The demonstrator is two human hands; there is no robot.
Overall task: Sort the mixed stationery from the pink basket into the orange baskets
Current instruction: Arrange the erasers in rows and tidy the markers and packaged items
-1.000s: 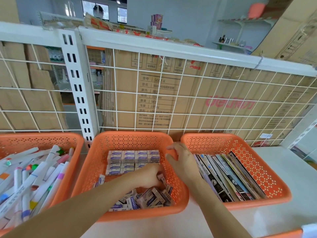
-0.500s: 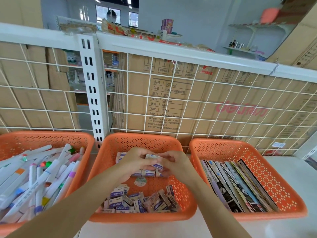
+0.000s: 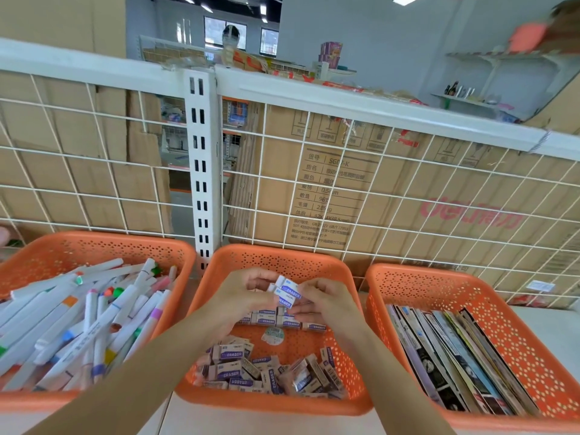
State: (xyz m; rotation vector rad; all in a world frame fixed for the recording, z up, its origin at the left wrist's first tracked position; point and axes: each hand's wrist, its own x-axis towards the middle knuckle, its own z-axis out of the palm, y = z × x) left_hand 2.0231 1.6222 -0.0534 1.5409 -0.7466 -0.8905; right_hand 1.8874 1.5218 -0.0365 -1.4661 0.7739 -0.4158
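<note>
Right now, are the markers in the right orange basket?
No, the right orange basket holds flat printed booklets, while the markers lie in the left orange basket.

Three orange baskets sit in a row on the shelf, right up against a white wire grid (image 3: 345, 183) with cardboard boxes (image 3: 408, 199) stacked behind it. Both hands are over the middle basket (image 3: 282, 255): the left hand (image 3: 248, 296) and right hand (image 3: 326, 304) pinch a small stack of erasers (image 3: 287, 293) between them, purple labels facing up. Below them there's a tidy row of erasers (image 3: 282, 320) near the back and a loose heap of erasers (image 3: 266, 372) at the front. The left basket (image 3: 94, 243) is full of markers (image 3: 94, 315), and the right basket (image 3: 439, 277) holds booklets (image 3: 455, 356) standing on edge.
</note>
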